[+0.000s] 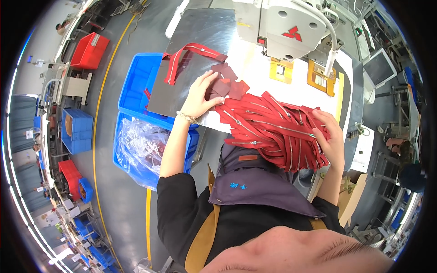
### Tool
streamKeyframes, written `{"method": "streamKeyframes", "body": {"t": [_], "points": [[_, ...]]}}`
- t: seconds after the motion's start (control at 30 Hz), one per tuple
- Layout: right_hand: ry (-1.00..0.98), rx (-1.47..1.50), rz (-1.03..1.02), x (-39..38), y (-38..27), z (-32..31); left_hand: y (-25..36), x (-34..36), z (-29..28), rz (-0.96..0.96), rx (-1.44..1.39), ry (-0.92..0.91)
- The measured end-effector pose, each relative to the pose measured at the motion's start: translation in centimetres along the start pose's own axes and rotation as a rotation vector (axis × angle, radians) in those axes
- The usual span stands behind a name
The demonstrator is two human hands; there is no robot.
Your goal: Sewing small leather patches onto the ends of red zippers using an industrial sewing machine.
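My left hand [201, 93] rests on small dark maroon fabric squares [221, 68] at the steel plate's edge [186, 25], fingers apart; brighter red pieces lie beside them. My right hand [327, 134] curls round the right side of a large pile of red zippers [268, 118], which hangs over the near edge of the white work surface [248, 59]. A few loose red zippers [191, 48] lie on the plate, up and left of my left hand. Dark purple cloth [241, 182] is below the pile, at my front.
An industrial sewing machine [296, 36] with yellow frames [321, 84] stands over the work surface. Blue bins [136, 82], one holding clear plastic [141, 141], are at the left, a cardboard box [353, 195] at the right. Across a yellow-lined aisle are red bins [84, 50] and blue crates [77, 132].
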State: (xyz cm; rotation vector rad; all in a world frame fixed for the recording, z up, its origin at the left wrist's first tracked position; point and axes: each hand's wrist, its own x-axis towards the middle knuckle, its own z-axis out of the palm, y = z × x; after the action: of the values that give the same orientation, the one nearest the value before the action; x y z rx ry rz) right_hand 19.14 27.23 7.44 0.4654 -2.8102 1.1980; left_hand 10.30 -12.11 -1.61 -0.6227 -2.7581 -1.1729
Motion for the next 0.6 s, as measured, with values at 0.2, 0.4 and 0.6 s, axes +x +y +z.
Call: {"method": "streamKeyframes", "body": {"t": [0.2,0.4,0.6], "points": [[0.17,0.096,0.052,-1.1,1.1,-0.4,1.2,1.5,-1.1,0.08,0.291,-0.123],[0.168,0.132,0.071,-1.0,1.0,0.0,2.4,3.7,-2.1,0.083,0.348,-0.222],[0.173,0.133,0.064,-1.2,1.4,0.5,2.8,4.5,-3.7,0.005,0.096,-0.295]]}}
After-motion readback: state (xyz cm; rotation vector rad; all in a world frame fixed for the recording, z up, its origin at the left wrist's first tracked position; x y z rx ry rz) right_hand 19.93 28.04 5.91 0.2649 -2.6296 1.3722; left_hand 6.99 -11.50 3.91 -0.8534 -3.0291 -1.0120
